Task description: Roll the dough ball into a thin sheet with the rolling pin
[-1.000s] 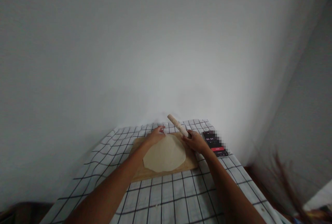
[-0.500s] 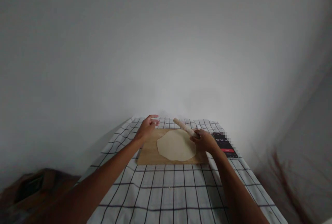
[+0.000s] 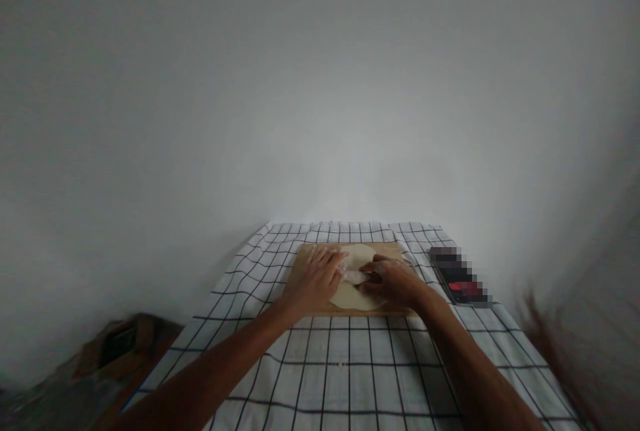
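Dough (image 3: 353,298) on the board (image 3: 297,273), toward the table's (image 3: 345,378) far edge. I judge this rolling: right hand (image 3: 393,280), fingers clamped on the rolling pin (image 3: 355,277); left hand (image 3: 319,276), fingers slightly apart over it; next calls for even pressure.

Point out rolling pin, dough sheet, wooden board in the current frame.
Rolling pin (image 3: 356,277): head view, exposed middle stretch.
Dough sheet (image 3: 353,297): head view, flat part on the near side of the pin.
Wooden board (image 3: 301,264): head view, bare top surface near its left edge.
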